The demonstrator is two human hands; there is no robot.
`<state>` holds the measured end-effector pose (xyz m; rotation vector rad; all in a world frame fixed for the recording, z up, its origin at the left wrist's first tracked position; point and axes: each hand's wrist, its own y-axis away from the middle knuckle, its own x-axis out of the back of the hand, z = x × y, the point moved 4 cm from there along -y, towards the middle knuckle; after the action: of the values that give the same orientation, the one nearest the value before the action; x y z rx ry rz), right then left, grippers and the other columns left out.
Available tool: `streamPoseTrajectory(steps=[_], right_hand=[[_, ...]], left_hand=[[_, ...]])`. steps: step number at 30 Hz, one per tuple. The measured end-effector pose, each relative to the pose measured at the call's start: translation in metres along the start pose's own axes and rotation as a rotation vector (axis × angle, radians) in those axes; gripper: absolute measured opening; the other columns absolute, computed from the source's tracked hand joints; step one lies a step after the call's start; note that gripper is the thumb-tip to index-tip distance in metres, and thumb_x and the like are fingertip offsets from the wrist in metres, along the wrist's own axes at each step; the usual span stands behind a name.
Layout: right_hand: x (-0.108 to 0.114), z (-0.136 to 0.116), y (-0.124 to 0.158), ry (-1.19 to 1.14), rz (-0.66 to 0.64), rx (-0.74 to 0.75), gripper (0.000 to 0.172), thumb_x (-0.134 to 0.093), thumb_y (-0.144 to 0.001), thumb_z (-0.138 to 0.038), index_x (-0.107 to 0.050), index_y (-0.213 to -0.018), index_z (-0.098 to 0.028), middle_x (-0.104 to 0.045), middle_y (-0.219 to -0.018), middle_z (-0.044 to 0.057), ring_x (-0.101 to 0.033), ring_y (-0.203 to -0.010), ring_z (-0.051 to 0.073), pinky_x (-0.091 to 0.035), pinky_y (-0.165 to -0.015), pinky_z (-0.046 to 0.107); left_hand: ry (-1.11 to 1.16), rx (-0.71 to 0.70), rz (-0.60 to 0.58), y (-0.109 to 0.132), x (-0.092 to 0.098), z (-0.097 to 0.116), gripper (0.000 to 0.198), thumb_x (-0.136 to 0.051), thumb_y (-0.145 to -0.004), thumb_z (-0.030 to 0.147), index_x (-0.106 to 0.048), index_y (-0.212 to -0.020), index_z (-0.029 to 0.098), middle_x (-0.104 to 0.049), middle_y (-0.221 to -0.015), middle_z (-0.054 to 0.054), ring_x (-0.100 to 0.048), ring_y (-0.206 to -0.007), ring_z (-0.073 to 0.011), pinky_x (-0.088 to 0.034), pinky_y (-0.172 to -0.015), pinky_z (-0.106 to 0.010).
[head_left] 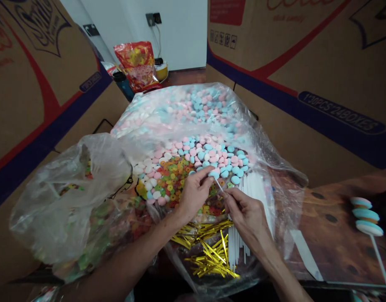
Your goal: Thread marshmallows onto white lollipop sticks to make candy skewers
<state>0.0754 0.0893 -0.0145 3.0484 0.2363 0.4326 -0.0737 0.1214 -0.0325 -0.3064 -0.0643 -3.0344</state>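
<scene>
White stick [219, 185] — slanting forward-left from right fingers [235, 193] to candy [214, 173].

1 head-worn camera looks forward and down from the near side of the pastel candy pile [211, 155], fairly close above it, facing the white wall [186, 37] beyond it.

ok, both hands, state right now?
Left hand: closed, pinching a marshmallow disc at one end of a white stick.
Right hand: closed, holding that white stick.
</scene>
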Motion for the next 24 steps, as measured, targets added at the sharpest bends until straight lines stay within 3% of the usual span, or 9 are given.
streamPoseTrajectory(steps=[5, 11, 15, 19, 22, 24], right_hand=[[-0.005, -0.002, -0.006, -0.043, -0.011, -0.007, 0.03, -0.053, -0.09, -0.039, -0.055, -0.068, -0.019, -0.047, -0.055, -0.004, -0.042, -0.05, 0.01, -0.035, -0.046, 0.02], [-0.013, -0.003, -0.013, -0.152, 0.055, 0.0, 0.028, -0.053, -0.088, -0.035, -0.052, -0.066, -0.018, -0.049, -0.055, -0.003, -0.044, -0.051, 0.011, -0.035, -0.048, 0.022], [-0.015, -0.002, -0.025, -0.273, 0.122, -0.03, 0.026, -0.057, -0.085, -0.034, -0.051, -0.065, -0.019, -0.046, -0.05, -0.006, -0.039, -0.043, 0.008, -0.031, -0.042, 0.02], [-0.009, 0.0, -0.034, -0.437, 0.037, -0.1, 0.03, -0.061, -0.085, -0.038, -0.052, -0.064, -0.019, -0.041, -0.042, -0.008, -0.031, -0.033, 0.006, -0.024, -0.035, 0.02], [0.011, 0.003, -0.031, -0.394, 0.08, -0.066, 0.03, -0.065, -0.084, -0.039, -0.056, -0.065, -0.017, -0.049, -0.048, -0.006, -0.034, -0.034, 0.005, -0.024, -0.034, 0.019], [0.026, 0.009, -0.025, -0.353, 0.152, -0.061, 0.026, -0.068, -0.082, -0.039, -0.061, -0.071, -0.016, -0.055, -0.056, -0.004, -0.037, -0.037, 0.005, -0.025, -0.035, 0.018]], left_hand=[[-0.145, -0.145, 0.055, 0.005, 0.003, 0.009, 0.03, -0.057, -0.087, 0.02, -0.071, -0.114, 0.016, -0.074, -0.11, -0.006, -0.069, -0.098, -0.0201, -0.053, -0.086, -0.03], [-0.308, -0.309, 0.028, 0.01, 0.0, 0.028, 0.032, -0.052, -0.09, 0.017, -0.07, -0.116, 0.015, -0.075, -0.104, -0.008, -0.07, -0.092, -0.0185, -0.054, -0.081, -0.029], [-0.293, -0.295, -0.1, 0.01, -0.003, 0.032, 0.036, -0.047, -0.093, 0.02, -0.066, -0.125, 0.017, -0.073, -0.114, -0.008, -0.068, -0.104, -0.0195, -0.054, -0.091, -0.031], [-0.178, -0.205, -0.182, 0.005, 0.001, 0.03, 0.036, -0.049, -0.095, 0.029, -0.066, -0.124, 0.017, -0.069, -0.124, -0.007, -0.066, -0.111, -0.0206, -0.052, -0.097, -0.032], [-0.134, -0.183, -0.17, 0.001, 0.002, 0.028, 0.04, -0.047, -0.096, 0.033, -0.061, -0.131, 0.019, -0.073, -0.115, -0.007, -0.071, -0.089, -0.0171, -0.056, -0.081, -0.029], [-0.282, -0.243, -0.135, -0.002, -0.001, 0.029, 0.036, -0.049, -0.096, 0.03, -0.063, -0.127, 0.022, -0.074, -0.103, -0.005, -0.068, -0.078, -0.015, -0.055, -0.074, -0.028]])
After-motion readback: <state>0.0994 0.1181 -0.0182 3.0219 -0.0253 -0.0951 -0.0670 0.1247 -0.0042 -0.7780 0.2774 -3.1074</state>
